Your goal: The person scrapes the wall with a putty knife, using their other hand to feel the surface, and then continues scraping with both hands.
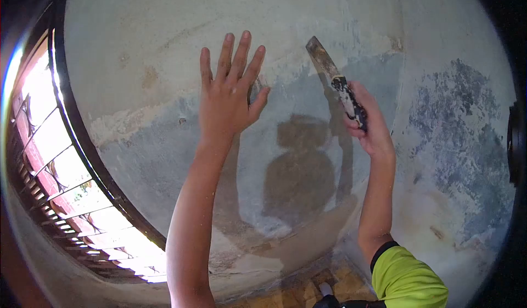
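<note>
Patchy wall (285, 94), two raised hands, one scraper.
Wall fills the view, barred window (71, 182) off its left edge. Left hand (226, 102): fingers spread, back toward me; wall contact cannot be told. Right hand (373, 124): fingers curled round the handle of the scraper (331, 69), which is before the wall's right part, long axis slanting, blade up-left.

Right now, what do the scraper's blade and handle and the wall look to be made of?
Blade: probably steel; thin, flat and straight-edged, dull with brown staining.
Handle: black under whitish smears, finish mostly masked; plastic or painted wood, can't tell which.
Wall: likely plaster or cement render, painted; matte pale coat with ragged edges against blue-grey patches.
</note>
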A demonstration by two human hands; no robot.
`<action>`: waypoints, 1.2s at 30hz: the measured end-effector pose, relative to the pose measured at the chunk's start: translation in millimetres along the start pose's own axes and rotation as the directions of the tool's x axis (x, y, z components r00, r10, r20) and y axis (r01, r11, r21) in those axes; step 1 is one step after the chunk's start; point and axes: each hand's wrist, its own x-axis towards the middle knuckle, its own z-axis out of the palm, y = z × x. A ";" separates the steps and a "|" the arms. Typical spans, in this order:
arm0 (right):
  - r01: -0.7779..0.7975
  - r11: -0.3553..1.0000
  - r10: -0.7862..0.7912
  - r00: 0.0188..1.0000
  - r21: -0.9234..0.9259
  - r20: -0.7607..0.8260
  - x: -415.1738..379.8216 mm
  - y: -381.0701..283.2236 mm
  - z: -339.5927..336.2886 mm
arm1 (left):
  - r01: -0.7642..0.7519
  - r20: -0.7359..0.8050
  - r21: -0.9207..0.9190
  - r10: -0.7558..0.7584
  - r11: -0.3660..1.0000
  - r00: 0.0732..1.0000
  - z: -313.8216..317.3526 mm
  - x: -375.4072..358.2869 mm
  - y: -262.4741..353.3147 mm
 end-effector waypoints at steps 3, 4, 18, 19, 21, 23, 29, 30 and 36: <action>0.126 0.955 -0.138 0.990 -0.269 -0.026 -8.3 -17.8 -3.7 | 0.012 -0.004 0.002 -0.012 1.000 1.000 2.9 -0.7 -1.4; 0.171 0.928 -0.203 0.977 -0.330 -0.064 -9.1 -25.2 -3.5 | 0.012 -0.010 0.003 -0.012 1.000 1.000 3.8 -0.7 -2.2; 0.336 0.437 -0.646 0.763 -0.834 -0.031 58.1 -66.4 -2.6 | 0.021 -0.022 -0.018 -0.022 1.000 1.000 7.0 -2.3 -4.6; 0.333 0.433 -0.610 0.793 -0.838 0.000 70.4 -62.0 -2.5 | 0.022 -0.021 -0.009 -0.023 1.000 1.000 7.0 -1.5 -4.8; 0.337 0.439 -0.595 0.804 -0.832 0.012 77.3 -58.3 1.5 | 0.024 -0.012 0.007 -0.024 1.000 1.000 6.7 -2.6 -4.0; 0.418 0.333 -0.687 0.722 -0.845 0.086 64.7 -67.1 -1.1 | 0.033 -0.011 -0.030 -0.033 0.999 0.999 6.9 -3.8 -3.1; 0.373 0.409 -0.588 0.806 -0.833 0.073 75.1 -63.3 17.7 | 0.033 0.008 -0.021 -0.033 0.999 0.999 4.8 -1.1 -3.5; 0.378 0.270 -0.644 0.755 -0.885 0.126 67.3 -68.6 17.2 | 0.031 0.009 -0.022 -0.031 0.999 0.999 4.5 -1.4 -3.2; 0.437 0.331 -0.638 0.757 -0.836 0.143 77.7 -77.6 13.6 | 0.035 0.016 -0.025 -0.035 0.999 0.999 4.8 -0.5 -3.9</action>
